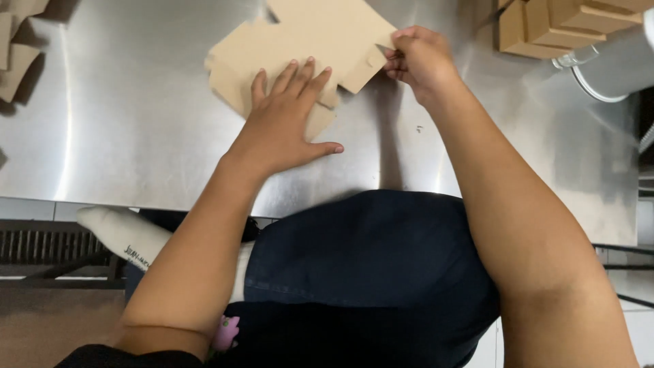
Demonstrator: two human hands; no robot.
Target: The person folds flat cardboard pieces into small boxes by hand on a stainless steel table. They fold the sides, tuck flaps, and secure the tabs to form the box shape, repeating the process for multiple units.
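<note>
A flat, unfolded tan cardboard box blank (306, 41) with notched flaps and cut tabs lies on a brushed stainless-steel table (136, 123), toward the far middle of the surface. Its face is plain and unprinted, its outline stepped where the flaps are cut, and part of it runs out of view at the top edge.

The person's left hand (286, 126) lies palm down on the near part of the blank, fingers stretched out and slightly spread, thumb out to the side on the bare metal; it grips nothing, only presses. The right hand (419, 58) is at the blank's right edge with its fingers curled in, pinching a small flap of the cardboard between thumb and fingertips.

The steel reflects pale streaks of light. At the far left edge lie more tan cardboard pieces (17, 51), well apart from the hands. At the far right stands a stack of folded brown cardboard boxes (545, 27), and beside it a round grey metal container (610, 68). Below the table's near edge show the person's dark blue garment (368, 272) and a black slotted grille (48, 242).
</note>
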